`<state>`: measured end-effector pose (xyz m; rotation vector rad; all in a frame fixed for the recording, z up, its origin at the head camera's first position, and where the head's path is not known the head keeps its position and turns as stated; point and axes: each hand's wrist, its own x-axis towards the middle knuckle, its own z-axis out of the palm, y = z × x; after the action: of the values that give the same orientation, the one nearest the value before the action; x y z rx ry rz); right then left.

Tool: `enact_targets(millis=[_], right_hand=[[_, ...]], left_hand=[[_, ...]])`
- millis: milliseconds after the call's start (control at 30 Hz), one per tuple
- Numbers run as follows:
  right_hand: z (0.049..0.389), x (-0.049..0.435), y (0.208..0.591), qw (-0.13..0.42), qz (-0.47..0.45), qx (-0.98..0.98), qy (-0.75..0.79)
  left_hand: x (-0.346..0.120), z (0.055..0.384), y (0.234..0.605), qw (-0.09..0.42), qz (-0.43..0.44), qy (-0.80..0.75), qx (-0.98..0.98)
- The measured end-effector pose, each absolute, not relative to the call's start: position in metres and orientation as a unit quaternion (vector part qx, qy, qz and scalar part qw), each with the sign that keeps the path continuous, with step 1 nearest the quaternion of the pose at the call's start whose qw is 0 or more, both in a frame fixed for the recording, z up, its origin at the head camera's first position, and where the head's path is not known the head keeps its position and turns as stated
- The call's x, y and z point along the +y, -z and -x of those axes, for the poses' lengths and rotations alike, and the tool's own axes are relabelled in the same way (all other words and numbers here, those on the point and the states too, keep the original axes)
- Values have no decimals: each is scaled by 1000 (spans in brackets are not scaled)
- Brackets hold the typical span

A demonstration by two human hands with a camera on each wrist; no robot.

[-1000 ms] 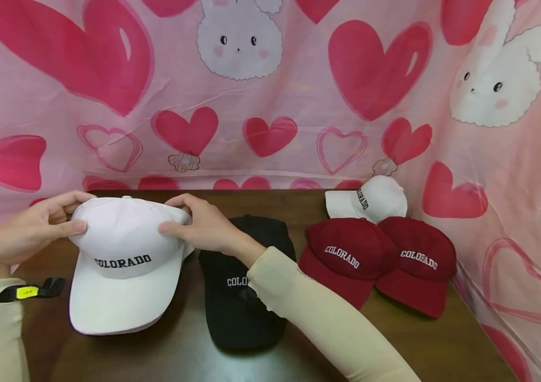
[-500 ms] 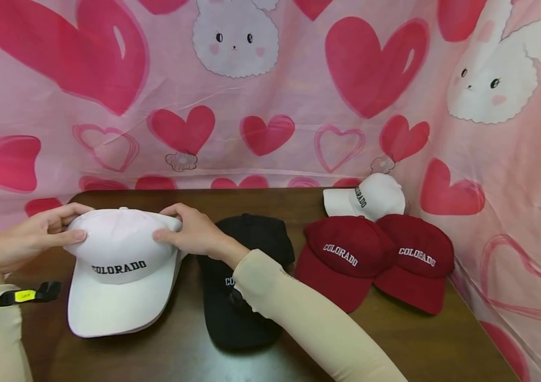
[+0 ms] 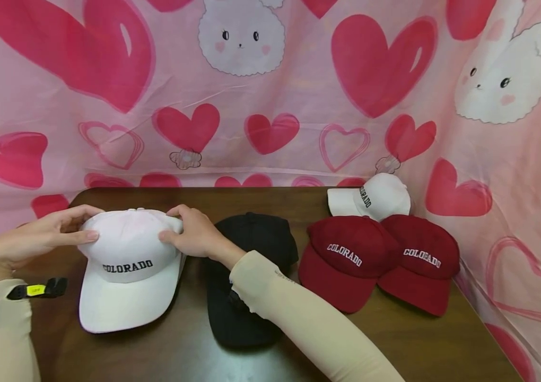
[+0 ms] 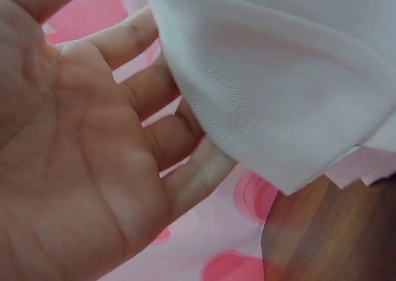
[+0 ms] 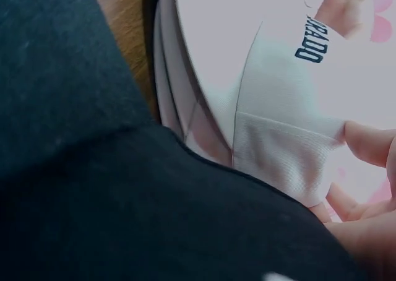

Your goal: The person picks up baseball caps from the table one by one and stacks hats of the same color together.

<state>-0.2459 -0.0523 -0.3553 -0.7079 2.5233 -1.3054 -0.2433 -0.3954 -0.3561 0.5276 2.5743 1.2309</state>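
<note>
A white cap (image 3: 129, 244) with black COLORADO lettering is held between both hands at the left of the table, its brim facing the person. My left hand (image 3: 58, 233) pinches the crown's left side, thumb in front and fingers behind. On the opposite side my right hand (image 3: 199, 233) grips the crown's edge the same way. Further white brims (image 5: 176, 77) show layered under this cap in the right wrist view. Beside it lies a black cap (image 3: 251, 233), partly covered by the right forearm in the head view.
Two dark red caps (image 3: 342, 260) overlap at the right on the brown wooden table (image 3: 156, 355). Behind them another white cap (image 3: 387, 196) lies turned sideways. A pink cloth (image 3: 289, 79) printed with hearts and rabbits hangs along the back and right side.
Both hands have lowered the white cap, bringing it down over the white caps beneath. The black and red caps stay in place; the head view has shifted slightly.
</note>
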Motion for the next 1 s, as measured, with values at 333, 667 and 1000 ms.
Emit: enact_targets(millis=[333,667,1000], right_hand=[[245,-57,360,84,234,880,406],[241,-58,363,77,264,892,358],[227,-59,358,41,300,915,265]], left_hand=[[-394,246,355,120,-144,-379,906],[-395,243,354,149,-131,-402,894],[-395,244,357,146,-126,-398,897]])
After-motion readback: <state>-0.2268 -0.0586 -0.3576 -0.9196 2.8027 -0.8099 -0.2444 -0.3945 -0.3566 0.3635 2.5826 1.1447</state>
